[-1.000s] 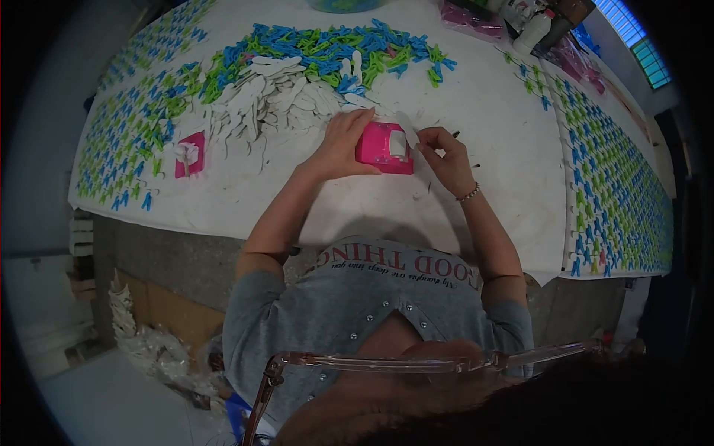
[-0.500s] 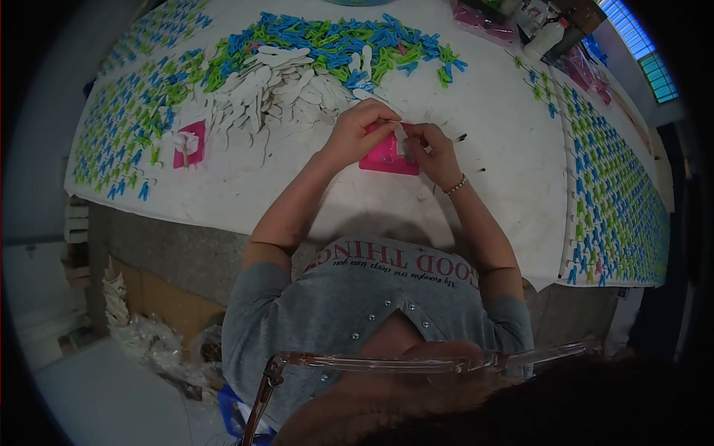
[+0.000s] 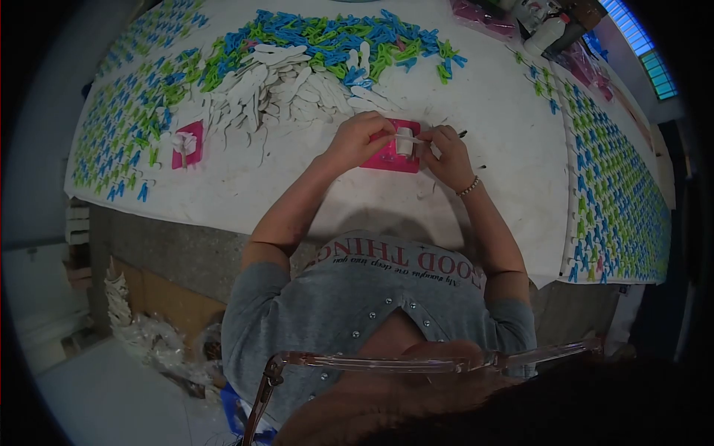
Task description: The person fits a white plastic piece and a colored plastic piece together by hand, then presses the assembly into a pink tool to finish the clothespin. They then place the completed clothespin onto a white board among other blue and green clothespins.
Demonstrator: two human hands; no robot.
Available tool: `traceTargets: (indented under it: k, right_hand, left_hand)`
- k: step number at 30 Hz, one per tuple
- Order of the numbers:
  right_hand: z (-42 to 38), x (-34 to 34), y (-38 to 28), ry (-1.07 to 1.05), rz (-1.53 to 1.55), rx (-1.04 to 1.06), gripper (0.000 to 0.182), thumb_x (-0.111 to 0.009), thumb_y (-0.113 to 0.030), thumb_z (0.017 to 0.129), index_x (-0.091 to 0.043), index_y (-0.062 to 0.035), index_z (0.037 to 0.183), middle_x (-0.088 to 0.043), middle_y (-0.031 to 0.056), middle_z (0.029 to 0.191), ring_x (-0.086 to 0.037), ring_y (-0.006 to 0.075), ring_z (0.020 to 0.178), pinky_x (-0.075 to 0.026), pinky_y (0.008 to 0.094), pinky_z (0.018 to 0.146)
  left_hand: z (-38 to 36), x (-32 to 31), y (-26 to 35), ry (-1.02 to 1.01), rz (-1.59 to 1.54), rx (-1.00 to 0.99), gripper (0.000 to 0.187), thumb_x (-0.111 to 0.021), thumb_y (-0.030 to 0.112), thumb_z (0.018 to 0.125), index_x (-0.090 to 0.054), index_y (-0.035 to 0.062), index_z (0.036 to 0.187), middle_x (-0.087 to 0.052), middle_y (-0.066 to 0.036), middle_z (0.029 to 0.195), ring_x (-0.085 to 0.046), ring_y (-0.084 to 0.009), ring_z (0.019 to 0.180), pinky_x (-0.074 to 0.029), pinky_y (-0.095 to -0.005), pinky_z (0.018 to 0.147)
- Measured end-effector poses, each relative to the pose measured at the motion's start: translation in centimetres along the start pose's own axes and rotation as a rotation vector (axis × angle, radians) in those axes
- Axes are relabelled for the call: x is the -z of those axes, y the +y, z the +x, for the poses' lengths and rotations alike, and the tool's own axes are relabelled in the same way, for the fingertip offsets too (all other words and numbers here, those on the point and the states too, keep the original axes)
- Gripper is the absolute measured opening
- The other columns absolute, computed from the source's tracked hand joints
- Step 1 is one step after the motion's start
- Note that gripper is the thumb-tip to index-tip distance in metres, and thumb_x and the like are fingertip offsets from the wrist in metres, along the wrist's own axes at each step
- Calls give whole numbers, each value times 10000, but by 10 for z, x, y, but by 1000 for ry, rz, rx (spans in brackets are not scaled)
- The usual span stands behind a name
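Observation:
Between my two hands a thin white strip (image 3: 408, 137) is stretched level. Its left end is pinched in the fingertips of my left hand (image 3: 360, 140), and its right end in those of my right hand (image 3: 448, 154), which has a beaded bracelet at the wrist. Directly beneath the strip is a small white block-like piece (image 3: 404, 147) on a bright pink plate (image 3: 394, 164). Beyond my hands lies a heap of flat white sole-shaped pieces (image 3: 286, 93), and behind it a pile of blue and green clips (image 3: 327, 41).
Rows of blue and green clips (image 3: 621, 193) cover the table's right side, with more clips (image 3: 119, 141) at the left. A second pink plate (image 3: 195, 141) holds crumpled white bits. A white bottle (image 3: 547, 36) stands at the back right. Dark thin items lie right of my right hand.
My hands have moved apart, the right one outward to the right. The white strip now spans between them, and more of the pink plate and white piece shows.

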State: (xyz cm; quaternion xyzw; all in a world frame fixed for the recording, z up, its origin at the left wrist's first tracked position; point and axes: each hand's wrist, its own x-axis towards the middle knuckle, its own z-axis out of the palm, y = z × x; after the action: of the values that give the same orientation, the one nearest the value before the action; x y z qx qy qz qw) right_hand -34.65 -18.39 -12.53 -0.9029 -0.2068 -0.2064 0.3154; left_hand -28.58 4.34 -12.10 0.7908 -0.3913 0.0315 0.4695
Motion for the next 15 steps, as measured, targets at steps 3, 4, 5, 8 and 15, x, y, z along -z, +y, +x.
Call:
traceTargets:
  k: [3, 4, 5, 8, 15]
  right_hand:
    - [0, 3, -1, 23, -13, 25, 206, -622, 4, 722, -616, -48, 921, -594, 100, 863, -575, 273, 816, -478, 363, 710]
    - [1, 5, -1, 26, -11, 26, 206, -622, 4, 722, -616, -48, 921, -594, 100, 863, -575, 273, 816, -478, 363, 710]
    - [3, 9, -2, 27, -19, -2, 213, -614, 9, 720, -614, -48, 925, -595, 103, 868, -578, 272, 821, -479, 358, 712]
    - [12, 19, -8, 60, 19, -45, 235, -599, 21, 717, -611, -45, 942, -592, 101, 880, -580, 255, 824, -479, 338, 716]
    - [23, 20, -20, 73, 524, -250, 377, -607, 23, 748, -546, -48, 1112, -560, 15, 928, -543, 126, 837, -457, 266, 781]
  left_hand:
    - [2, -3, 0, 2, 26, -11, 105, -668, 97, 769, -622, 63, 858, -598, -78, 844, -598, -265, 784, -478, -352, 668]
    - [3, -3, 0, 1, 30, -12, 105, -668, 97, 769, -622, 63, 858, -598, -78, 844, -598, -265, 784, -478, -352, 668]
    - [5, -5, 1, -6, 49, -20, 96, -669, 98, 767, -624, 64, 845, -594, -79, 842, -596, -270, 785, -475, -361, 669]
    - [11, -9, 6, -8, 67, -43, 82, -676, 104, 759, -628, 68, 815, -587, -81, 839, -592, -277, 784, -471, -372, 669]
    - [19, -25, 13, -5, 58, 5, 98, -709, 111, 728, -642, 81, 794, -577, -79, 845, -591, -258, 771, -470, -361, 665]
